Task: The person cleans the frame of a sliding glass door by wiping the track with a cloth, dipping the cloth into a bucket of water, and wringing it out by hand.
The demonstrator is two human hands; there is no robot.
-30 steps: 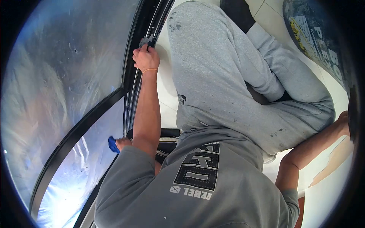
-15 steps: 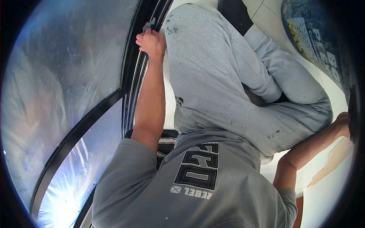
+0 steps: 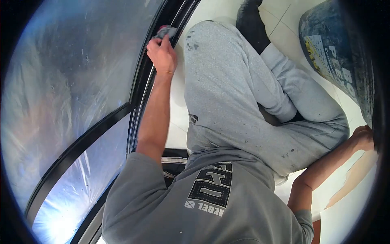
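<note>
Along the inner edge of the black frame [image 3: 142, 77], toward its far end in view, pinches a bunched grey cloth [image 3: 169, 32] in the left hand [image 3: 163, 56], with fingers [image 3: 165, 41] drawn narrow on the near side of the fabric and a bit of red at its far side. Has the cloth just beyond the fingertips, away from the body, roughly in line with the forearm rather than off to one side. Shows no clear long axis in the crumpled fabric; offers instead the long axis of the frame's rails, leading away from the body with a slight slant to the right, nearly parallel to the left forearm. Appears to rest the cloth against those rails, though cannot tell how firmly. Sits on the tiled floor [image 3: 277, 9] with legs folded in grey trousers [image 3: 227, 81], one knee close to the frame's inner edge. Places the right hand [image 3: 362, 138] well apart from the cloth, across the legs, near the lettered dark bucket [image 3: 339, 36]. Cannot tell there whether to call the fingers wide or closed on something, at the shadowed rim of the view.
</note>
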